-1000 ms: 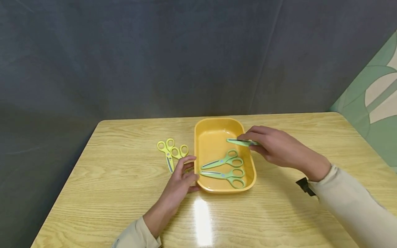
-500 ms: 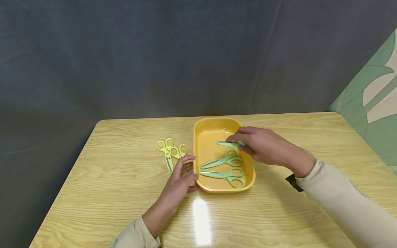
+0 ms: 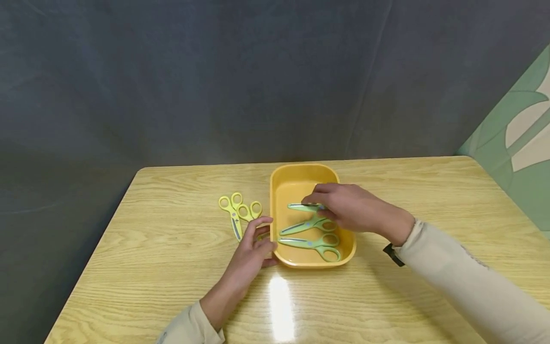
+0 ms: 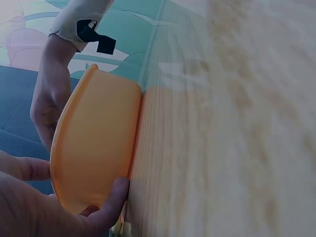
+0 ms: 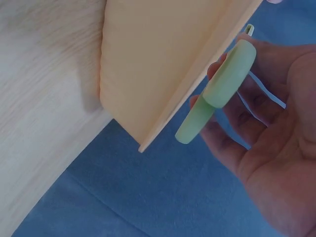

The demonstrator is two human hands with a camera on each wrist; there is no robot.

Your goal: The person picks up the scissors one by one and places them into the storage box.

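My right hand (image 3: 352,208) pinches a pair of green scissors (image 3: 301,207) over the inside of the yellow tray (image 3: 296,173), blades pointing left. The right wrist view shows the scissors' thick green handle (image 5: 229,74) between thumb and fingers, beside the tray's rim. Beneath, two more pairs of green scissors (image 3: 307,243) lie in the tray, the upper pair partly covered by the right hand. My left hand (image 3: 247,253) holds the tray's left side, with fingertips at the rim; in the left wrist view a finger (image 4: 113,200) lies low along the tray's wall.
Two pairs of yellow scissors (image 3: 235,222) lie left of the tray on the wooden table (image 3: 150,248), one partly hidden by the left hand. Behind the table's far edge hangs a dark cloth (image 3: 240,95). A green leaf-patterned surface (image 3: 494,134) stands at the right.
My right hand has moved left and toward me with the green scissors, from the tray's right rim to over its middle. The left hand and tray have stayed in place.
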